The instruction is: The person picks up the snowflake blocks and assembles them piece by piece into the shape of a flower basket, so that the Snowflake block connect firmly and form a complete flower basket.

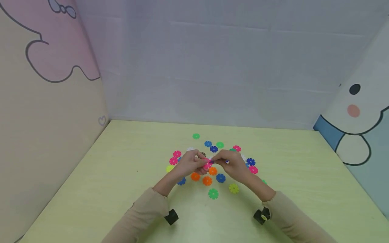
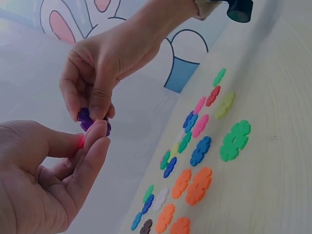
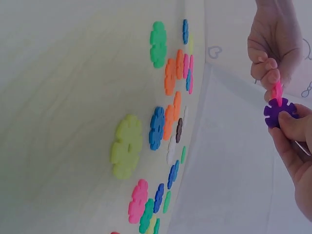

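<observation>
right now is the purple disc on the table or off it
Off: the right hand pinches the purple disc clear of the table.

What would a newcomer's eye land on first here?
Probably the pink disc in the left hand, appearing to meet the purple disc in the right hand above the table. Next, the bright notched discs scattered mid-table; then the cartoon figures, pink at upper left and white at right in the head view.

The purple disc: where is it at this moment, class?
In the right wrist view, the purple disc is near the right edge, pinched by the right hand, just below the pink disc held by the left hand.
</observation>
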Available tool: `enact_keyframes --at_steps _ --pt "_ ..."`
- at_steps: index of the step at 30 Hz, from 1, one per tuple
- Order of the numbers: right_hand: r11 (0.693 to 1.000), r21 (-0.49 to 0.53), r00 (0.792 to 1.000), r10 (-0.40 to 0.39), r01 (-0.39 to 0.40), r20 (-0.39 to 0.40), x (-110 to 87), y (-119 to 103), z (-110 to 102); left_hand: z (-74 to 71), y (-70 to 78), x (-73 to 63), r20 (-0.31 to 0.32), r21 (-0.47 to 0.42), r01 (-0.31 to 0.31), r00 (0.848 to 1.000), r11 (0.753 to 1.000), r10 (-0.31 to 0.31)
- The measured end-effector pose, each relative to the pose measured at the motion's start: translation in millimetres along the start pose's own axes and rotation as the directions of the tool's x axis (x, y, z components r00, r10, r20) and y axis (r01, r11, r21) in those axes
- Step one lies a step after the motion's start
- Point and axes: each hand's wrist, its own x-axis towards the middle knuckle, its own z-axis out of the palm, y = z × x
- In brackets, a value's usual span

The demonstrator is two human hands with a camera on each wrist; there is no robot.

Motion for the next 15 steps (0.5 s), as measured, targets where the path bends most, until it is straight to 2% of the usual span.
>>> enact_keyframes --at_steps 4,7,10,15 --pt "1.0 -0.019 0.996 0.021 -0.019 0.09 -0.7 0 -3 3.0 -2.3 0.3 0.004 0.013 0.036 0.999 0.999 -0.036" --pt "0.994 -0.026 0.978 0.109 -0.106 0.179 -0.9 0 -6 2.5 -6.3 1.7 0.001 0.053 0.044 0.999 0.998 -0.044" --pt "0.975 -0.064 0.942 0.223 -0.214 0.25 -2.6 3 -7 -1.0 -10.2 2.9 0.0 0.092 0.031 1.0 0.995 -0.032" --pt "0.921 -0.102 0.873 0.39 -0.377 0.294 -13.0 16 -10 -12.5 -18.7 3.8 -0.005 0.08 0.039 0.999 0.996 -0.038"
